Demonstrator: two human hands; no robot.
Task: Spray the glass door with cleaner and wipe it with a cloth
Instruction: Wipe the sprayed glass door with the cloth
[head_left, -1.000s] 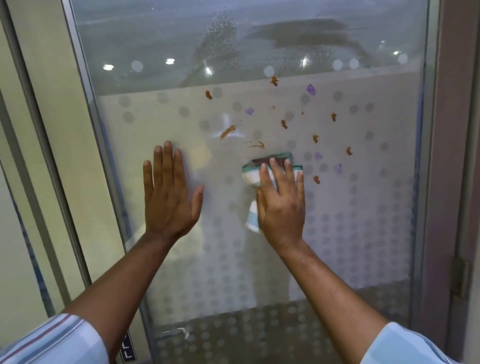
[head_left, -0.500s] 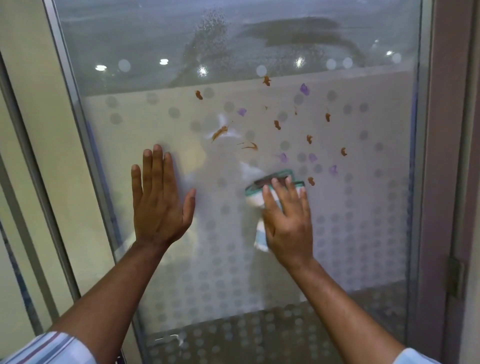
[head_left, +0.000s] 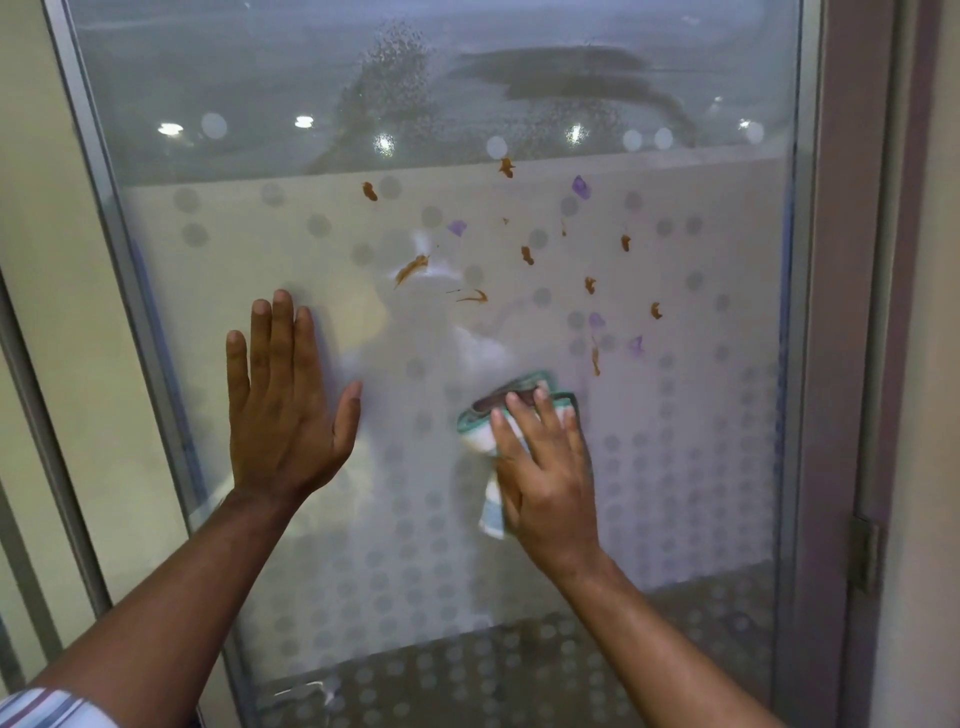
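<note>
The glass door (head_left: 701, 467) fills the view, frosted with grey dots and a clear band on top. Several brown smears (head_left: 410, 269) and purple blobs (head_left: 582, 187) dot its middle. Spray droplets (head_left: 395, 67) cling to the upper pane. My right hand (head_left: 545, 467) presses a white cloth with a green edge (head_left: 480, 421) flat against the glass, just below the lowest stains. My left hand (head_left: 283, 410) lies flat on the glass to the left, fingers spread, holding nothing. No spray bottle is visible.
A metal frame (head_left: 119, 260) borders the door on the left, with a cream wall panel (head_left: 41, 208) beyond it. On the right stands the door jamb (head_left: 857, 260) with a hinge (head_left: 865, 556) low down.
My right hand has slid the cloth downward on the glass. A brown spot beside the cloth is now smeared into a vertical streak. My left hand stays planted.
</note>
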